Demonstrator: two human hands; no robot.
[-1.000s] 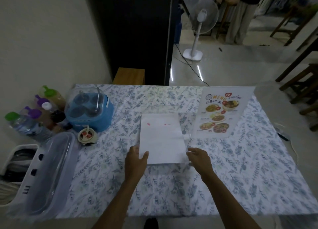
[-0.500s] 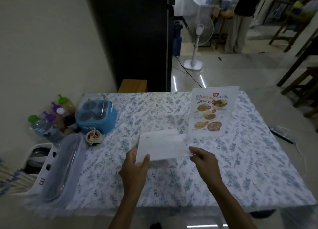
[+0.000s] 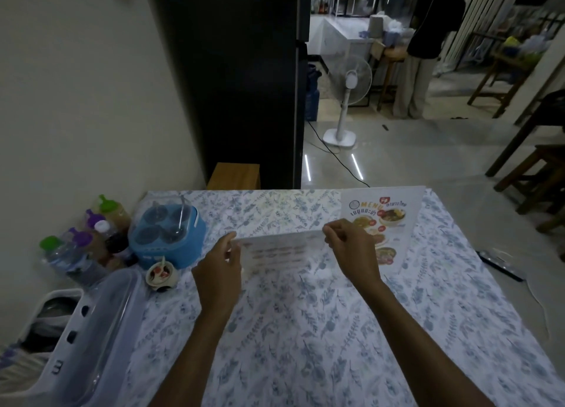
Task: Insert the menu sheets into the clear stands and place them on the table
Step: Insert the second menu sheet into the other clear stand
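Above the middle of the floral-cloth table [image 3: 305, 330] I hold a menu sheet [image 3: 281, 249], tilted up so its printed side faces me. My left hand [image 3: 218, 272] pinches its left edge and my right hand [image 3: 351, 250] pinches its right top corner. A clear stand with a colourful food menu [image 3: 388, 223] stands upright on the table behind my right hand, partly hidden by it. Whether the held sheet sits inside a clear stand I cannot tell.
At the table's left stand sauce bottles [image 3: 101, 226], a blue condiment caddy [image 3: 166, 233], a small cup [image 3: 161, 274] and a clear-lidded box [image 3: 91, 330]. A dark cabinet [image 3: 232, 79], a floor fan [image 3: 348, 100], wooden stools and a standing person [image 3: 428, 39] lie beyond.
The sheet lay flat, blank side up, on the table; both hands have lifted it and tipped it upright with the print toward me. The camera has tilted up.
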